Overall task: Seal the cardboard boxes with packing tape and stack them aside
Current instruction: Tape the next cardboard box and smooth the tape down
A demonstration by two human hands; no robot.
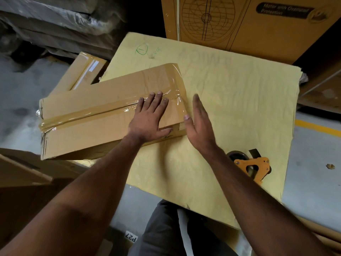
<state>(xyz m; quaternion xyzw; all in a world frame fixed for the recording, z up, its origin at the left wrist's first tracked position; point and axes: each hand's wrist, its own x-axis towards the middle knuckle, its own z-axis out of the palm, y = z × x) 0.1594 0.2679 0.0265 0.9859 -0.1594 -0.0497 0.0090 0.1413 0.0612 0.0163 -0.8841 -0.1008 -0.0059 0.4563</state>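
My left hand (149, 119) presses flat on the taped box (103, 115), my right hand (199, 122) open beside its end, grasping nothing; a careless shove could tip it off the table (230, 111).

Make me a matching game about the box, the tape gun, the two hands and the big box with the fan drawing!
Things:
1. long cardboard box
2. tape dispenser
3. left hand
4. fan box

Places or states:
A. lying by the right forearm on the yellow sheet
B. flat on top of the box, fingers on the tape
C. standing at the far edge of the sheet
D. taped along its middle seam

Pairs: 1-D, 2-A, 3-B, 4-C

The right hand is open beside the box end.
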